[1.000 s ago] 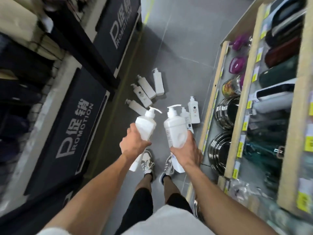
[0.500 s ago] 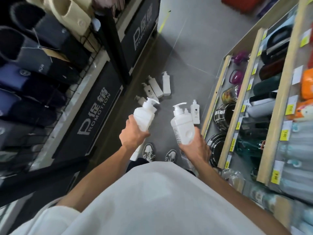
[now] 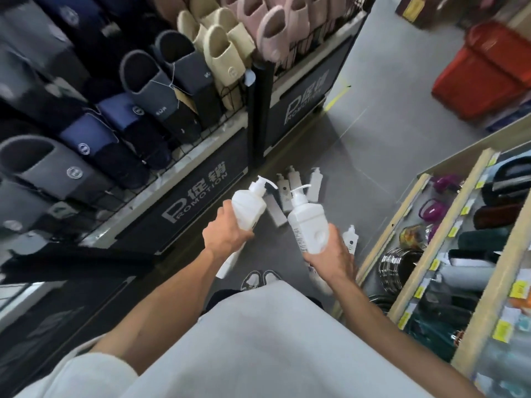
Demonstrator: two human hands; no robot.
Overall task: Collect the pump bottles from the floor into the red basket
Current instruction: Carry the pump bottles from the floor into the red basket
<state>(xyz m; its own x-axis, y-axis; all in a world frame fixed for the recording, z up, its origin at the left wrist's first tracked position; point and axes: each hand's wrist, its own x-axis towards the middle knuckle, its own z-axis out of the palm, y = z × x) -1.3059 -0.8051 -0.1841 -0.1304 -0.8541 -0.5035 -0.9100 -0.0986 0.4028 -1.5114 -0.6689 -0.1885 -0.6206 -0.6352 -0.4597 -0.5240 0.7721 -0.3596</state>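
1. The left hand [image 3: 227,232] grips a white pump bottle [image 3: 247,206] by its lower body, and a slimmer bottle [image 3: 227,262] sticks out beneath the same fist.
2. The right hand [image 3: 330,255] clasps a second pump bottle [image 3: 309,225], held just beside the first.
3. Beyond both hands, loose bottles [image 3: 290,191] lie clustered on the grey floor [image 3: 388,124]. A lone bottle [image 3: 351,239] stands just right of the right hand.
4. The red basket [image 3: 485,73] sits well ahead, off to the right of the right hand.
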